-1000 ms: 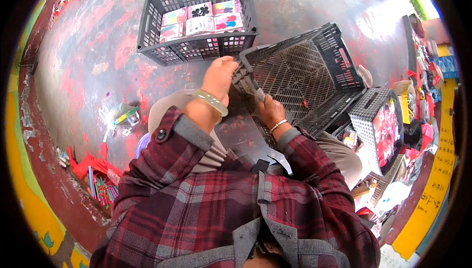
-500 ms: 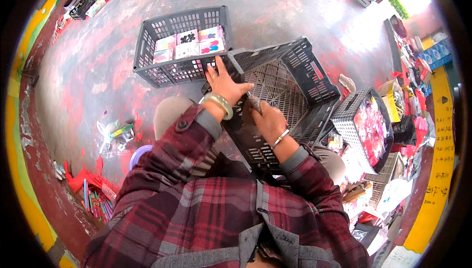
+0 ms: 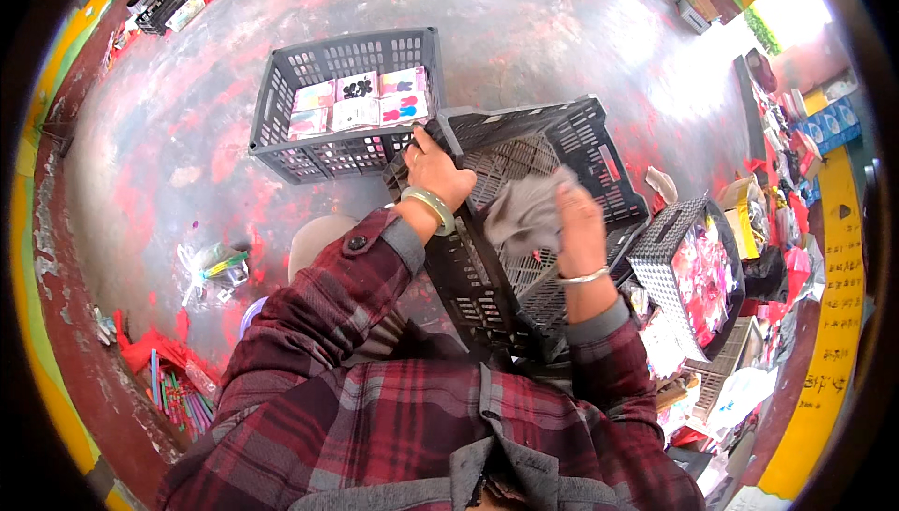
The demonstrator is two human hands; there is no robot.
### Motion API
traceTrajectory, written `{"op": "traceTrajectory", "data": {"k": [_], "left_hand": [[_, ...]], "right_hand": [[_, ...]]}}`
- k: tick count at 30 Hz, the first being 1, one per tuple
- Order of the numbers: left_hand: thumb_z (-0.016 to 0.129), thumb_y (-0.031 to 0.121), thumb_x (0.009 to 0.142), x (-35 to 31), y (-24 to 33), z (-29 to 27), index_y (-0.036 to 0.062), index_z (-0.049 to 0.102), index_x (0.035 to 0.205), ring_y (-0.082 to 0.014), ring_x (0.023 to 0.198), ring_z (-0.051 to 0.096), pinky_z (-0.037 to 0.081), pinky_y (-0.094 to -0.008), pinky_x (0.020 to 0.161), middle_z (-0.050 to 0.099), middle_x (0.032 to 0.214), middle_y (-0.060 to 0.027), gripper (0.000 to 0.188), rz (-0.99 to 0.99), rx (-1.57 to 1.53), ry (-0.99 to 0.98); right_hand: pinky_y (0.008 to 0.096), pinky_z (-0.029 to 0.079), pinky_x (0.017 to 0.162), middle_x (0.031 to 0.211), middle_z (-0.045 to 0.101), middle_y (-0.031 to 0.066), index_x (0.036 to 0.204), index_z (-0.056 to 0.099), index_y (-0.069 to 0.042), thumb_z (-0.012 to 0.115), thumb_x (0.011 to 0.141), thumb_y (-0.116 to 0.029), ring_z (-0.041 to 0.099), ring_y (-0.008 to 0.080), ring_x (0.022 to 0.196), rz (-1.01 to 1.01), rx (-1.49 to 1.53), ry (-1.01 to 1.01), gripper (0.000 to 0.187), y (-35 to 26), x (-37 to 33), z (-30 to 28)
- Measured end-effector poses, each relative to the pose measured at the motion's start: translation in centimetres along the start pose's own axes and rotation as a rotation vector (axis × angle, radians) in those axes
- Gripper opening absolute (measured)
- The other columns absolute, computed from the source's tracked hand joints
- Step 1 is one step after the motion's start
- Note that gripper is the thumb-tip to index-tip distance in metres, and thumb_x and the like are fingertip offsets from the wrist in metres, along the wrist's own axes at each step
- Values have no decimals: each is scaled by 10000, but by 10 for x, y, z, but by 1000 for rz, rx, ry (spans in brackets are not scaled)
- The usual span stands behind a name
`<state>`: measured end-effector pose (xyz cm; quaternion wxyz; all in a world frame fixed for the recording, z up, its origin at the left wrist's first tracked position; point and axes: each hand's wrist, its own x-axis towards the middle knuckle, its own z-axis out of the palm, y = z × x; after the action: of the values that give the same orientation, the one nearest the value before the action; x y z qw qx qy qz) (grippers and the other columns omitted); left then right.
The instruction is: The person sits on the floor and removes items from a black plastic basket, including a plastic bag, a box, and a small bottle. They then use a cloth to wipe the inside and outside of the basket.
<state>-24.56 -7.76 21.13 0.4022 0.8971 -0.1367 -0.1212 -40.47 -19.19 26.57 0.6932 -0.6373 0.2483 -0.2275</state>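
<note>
Between my knees a black plastic crate stands with its mouth toward me, its slatted inside in view. My left hand, a pale green bangle at its wrist, is closed on the crate's left rim. A crumpled grey-brown cloth is gripped in my right hand over the crate's interior; both are smeared by motion. Just beyond my left hand, a dark grey crate sits on the floor, holding several flat packs with pink, black and blue patterns.
At right, a checkered basket holds pink packages, with a light slatted basket and heaped goods beside it. To the left lie a clear plastic bag and a bundle of coloured sticks. A yellow-and-maroon wall edge curves along the right.
My right hand has moved right, away from the crate's left rim, and the cloth has spread out. My left hand's fingers have closed round the rim.
</note>
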Motion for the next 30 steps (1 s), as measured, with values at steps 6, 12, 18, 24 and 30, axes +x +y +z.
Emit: {"op": "traceTrajectory", "data": {"k": [6, 12, 18, 24, 30], "left_hand": [[643, 312, 666, -4, 1, 18, -116, 188, 1304, -414, 1172, 346, 278, -446, 1000, 372, 1234, -295, 893, 181, 86, -38], [593, 311, 727, 12, -18, 42, -83, 264, 1300, -465, 1123, 342, 233, -533, 976, 294, 1266, -356, 769, 671, 606, 114], [663, 147, 642, -11, 15, 13, -236, 72, 1253, -494, 1177, 277, 213, -456, 1041, 274, 1229, -412, 932, 291, 118, -1], [623, 134, 641, -15, 12, 10, -234, 77, 1255, -490, 1183, 275, 224, -441, 1042, 267, 1232, -414, 900, 296, 79, 17], [573, 111, 643, -11, 8, 10, -225, 92, 1255, -491, 1182, 272, 224, -434, 1044, 251, 1245, -401, 848, 292, 6, 13]], "right_hand": [[248, 465, 657, 868, 630, 77, 974, 584, 34, 465, 927, -236, 583, 165, 746, -399, -419, -193, 299, -6, 36, 40], [480, 157, 1049, 1241, 500, 111, 1094, 581, -66, 418, 898, -292, 350, 302, 1248, -695, -787, -237, 341, 39, 97, 86], [520, 235, 1011, 1083, 593, 91, 928, 605, -97, 407, 892, -240, 478, 247, 1133, -571, -1298, -132, 247, 71, 164, 49], [457, 273, 1015, 1160, 560, 98, 1040, 587, -34, 367, 908, -279, 412, 298, 1201, -608, -1577, 99, 355, 141, 232, -43], [450, 267, 1025, 1236, 514, 86, 1134, 557, -49, 327, 918, -260, 367, 286, 1238, -321, -1650, 148, 380, 171, 298, -115]]}}
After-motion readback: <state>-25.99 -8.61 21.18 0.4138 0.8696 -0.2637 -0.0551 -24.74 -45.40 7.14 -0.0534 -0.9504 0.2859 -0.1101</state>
